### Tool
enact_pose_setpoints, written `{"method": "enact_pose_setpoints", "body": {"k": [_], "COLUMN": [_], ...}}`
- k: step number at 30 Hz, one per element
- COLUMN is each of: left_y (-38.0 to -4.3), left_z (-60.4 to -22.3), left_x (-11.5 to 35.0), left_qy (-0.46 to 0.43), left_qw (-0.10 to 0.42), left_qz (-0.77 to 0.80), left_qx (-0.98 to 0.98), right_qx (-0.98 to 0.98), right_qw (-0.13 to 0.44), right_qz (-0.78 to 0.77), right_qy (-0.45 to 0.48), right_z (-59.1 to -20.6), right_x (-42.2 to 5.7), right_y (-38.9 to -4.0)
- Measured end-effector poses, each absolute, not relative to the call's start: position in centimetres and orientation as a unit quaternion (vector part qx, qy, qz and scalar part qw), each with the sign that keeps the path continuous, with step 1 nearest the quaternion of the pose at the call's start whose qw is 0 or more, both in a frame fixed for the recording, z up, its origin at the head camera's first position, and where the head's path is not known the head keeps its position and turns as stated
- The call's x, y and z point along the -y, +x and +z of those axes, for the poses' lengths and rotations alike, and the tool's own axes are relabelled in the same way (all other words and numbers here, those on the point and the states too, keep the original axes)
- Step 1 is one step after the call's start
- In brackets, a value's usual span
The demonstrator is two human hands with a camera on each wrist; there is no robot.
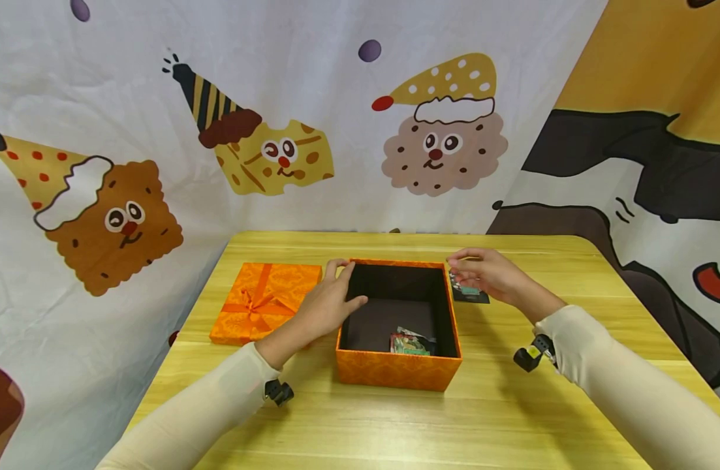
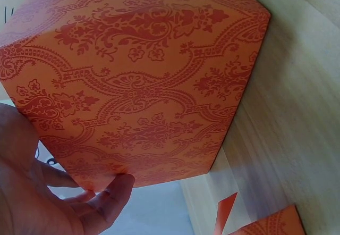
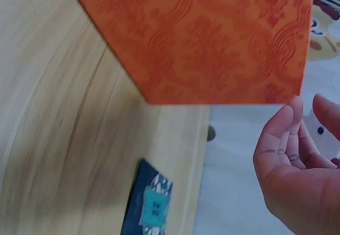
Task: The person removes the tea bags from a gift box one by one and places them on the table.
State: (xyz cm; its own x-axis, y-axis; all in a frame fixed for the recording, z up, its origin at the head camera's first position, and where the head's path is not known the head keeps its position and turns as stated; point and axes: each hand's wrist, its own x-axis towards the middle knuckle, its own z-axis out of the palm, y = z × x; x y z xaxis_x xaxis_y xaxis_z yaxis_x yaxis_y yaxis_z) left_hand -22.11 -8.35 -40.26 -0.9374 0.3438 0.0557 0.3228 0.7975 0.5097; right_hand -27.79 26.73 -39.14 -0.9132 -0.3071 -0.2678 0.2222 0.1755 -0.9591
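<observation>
An open orange patterned gift box (image 1: 399, 369) with a dark inside stands in the middle of the table. Small printed packets (image 1: 410, 343) lie on its floor by the near wall. My left hand (image 1: 327, 303) grips the box at its far left corner, thumb over the rim and fingers outside. In the left wrist view, those fingertips (image 2: 123, 184) press the patterned wall. My right hand (image 1: 490, 275) is at the far right corner, fingers loosely bent and the thumb apart. Its fingertips (image 3: 294, 107) are right at the box's corner in the right wrist view.
Left of the box lies its orange lid (image 1: 242, 326) with a ribbon bow. A dark flat packet with a teal label (image 1: 471, 292) lies on the wooden table (image 1: 571, 274), beneath and beside the right hand. A printed cloth (image 1: 348, 215) hangs behind the table.
</observation>
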Motion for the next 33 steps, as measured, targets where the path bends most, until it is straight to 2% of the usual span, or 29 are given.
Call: {"method": "enact_pose_setpoints", "body": {"k": [17, 25, 33], "left_y": [-22.2, -22.1, -22.2], "left_z": [-40.5, -40.3, -40.4], "left_x": [8.4, 8.3, 8.2], "left_qy": [0.176, 0.175, 0.168], "left_qw": [0.018, 0.017, 0.022], "left_qz": [0.267, 0.263, 0.264], "left_qx": [-0.947, -0.949, -0.950], "right_qx": [-0.708, -0.716, -0.740], "right_qw": [0.247, 0.290, 0.322], "right_qz": [-0.659, -0.624, -0.578], "right_qy": [-0.064, -0.116, -0.125], "right_z": [-36.3, -35.6, -35.9], "right_x": [-23.9, -21.8, -19.1], "right_y": [-26.4, -26.1, -26.1]}}
